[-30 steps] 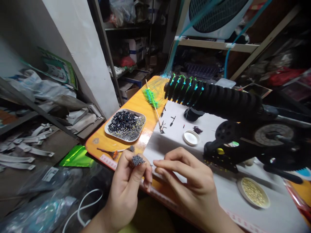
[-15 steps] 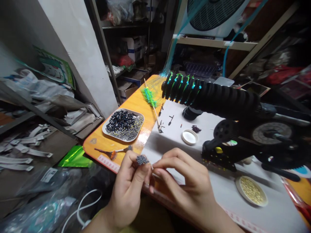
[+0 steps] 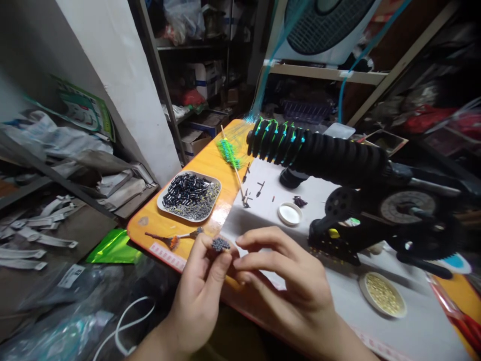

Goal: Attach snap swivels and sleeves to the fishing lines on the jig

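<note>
My left hand is closed, thumb against fingers, around a bundle of small grey bead-like heads; the lower part of the bundle is hidden in the hand. Just to its right, my right hand has its fingers curved and slightly apart, the tips close to my left fingertips. No object shows between those right fingertips. Beyond my left hand, a white tray holds black, shiny cylinders and small grey pieces. Two thin bundles, one with an orange end, lie near the table's edge.
A black ribbed shaft machine with green-blue strands stands at the right. A green bristly stick lies on the orange table. A white lid and a dish of gold pieces sit on the white sheet.
My right fingers have loosened from a pinch at a thin pale piece beside the bundle and spread a little. My left hand keeps its grip on the bundle. The view has shifted slightly.
</note>
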{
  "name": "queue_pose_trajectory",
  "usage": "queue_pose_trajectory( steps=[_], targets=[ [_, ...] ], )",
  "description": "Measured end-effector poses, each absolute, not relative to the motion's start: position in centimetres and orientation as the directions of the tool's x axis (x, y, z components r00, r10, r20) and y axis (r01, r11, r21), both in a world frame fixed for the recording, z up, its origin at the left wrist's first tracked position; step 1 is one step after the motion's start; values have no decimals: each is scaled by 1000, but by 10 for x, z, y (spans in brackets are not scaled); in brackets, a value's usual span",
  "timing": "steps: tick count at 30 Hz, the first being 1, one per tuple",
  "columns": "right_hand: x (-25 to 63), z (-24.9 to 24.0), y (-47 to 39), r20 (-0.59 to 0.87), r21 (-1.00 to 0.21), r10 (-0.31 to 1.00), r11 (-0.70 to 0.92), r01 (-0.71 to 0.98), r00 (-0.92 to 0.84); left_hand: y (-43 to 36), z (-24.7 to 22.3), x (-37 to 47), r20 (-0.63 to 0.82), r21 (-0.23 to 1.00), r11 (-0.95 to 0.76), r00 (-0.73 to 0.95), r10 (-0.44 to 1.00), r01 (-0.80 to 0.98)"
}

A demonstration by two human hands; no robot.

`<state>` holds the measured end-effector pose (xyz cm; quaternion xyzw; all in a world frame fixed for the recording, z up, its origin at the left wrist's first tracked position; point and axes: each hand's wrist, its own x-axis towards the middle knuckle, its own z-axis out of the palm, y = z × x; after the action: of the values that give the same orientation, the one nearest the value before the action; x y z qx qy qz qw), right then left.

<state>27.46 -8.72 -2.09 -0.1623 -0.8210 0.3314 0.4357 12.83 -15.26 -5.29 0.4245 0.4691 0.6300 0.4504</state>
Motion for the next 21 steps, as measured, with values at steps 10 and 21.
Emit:
queue_pose_trajectory(
  steps=[10,21],
  targets=[
    [268,-22,-91,639,-695,580,717,-55,-505,-153,-45,146,72,830,-242,-333,940,-503],
    [266,-32,-87,658,-416,391,901,122,-644,-148,-36,41,205,958,-269,-420,884,-100]
  ],
)
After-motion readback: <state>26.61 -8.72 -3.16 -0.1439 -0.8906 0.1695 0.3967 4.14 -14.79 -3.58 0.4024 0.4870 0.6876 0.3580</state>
